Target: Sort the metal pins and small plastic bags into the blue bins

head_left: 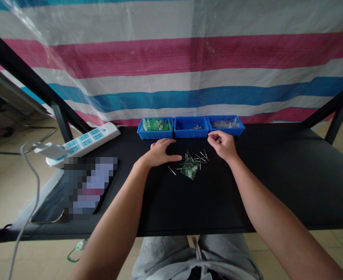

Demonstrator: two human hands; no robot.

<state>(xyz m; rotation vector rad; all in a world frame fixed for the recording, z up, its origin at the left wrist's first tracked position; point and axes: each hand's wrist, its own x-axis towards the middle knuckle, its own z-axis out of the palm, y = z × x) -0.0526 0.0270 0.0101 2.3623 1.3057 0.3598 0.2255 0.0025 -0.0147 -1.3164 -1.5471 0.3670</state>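
One tarpaulin (171,58) with white, pink and blue stripes hangs behind a black counter (291,167). At the counter's left lies a white power strip (85,142) with a plug in it. Three blue bins stand in a row at the back: the left bin (156,135) holds green plastic packaging (156,124), the middle bin (191,133) small metal pieces (197,127), the right bin (238,130) clear plastic (225,124). The left hand (162,152) is spread, thumb apart, with nothing visible in its grasp. The right hand (222,144), fingers curled, is just before the right bin; whether it grips anything cannot be told. Between the hands, on the counter, lies a small green plastic packet (190,168), with thin metal rivets (201,158) scattered around it.
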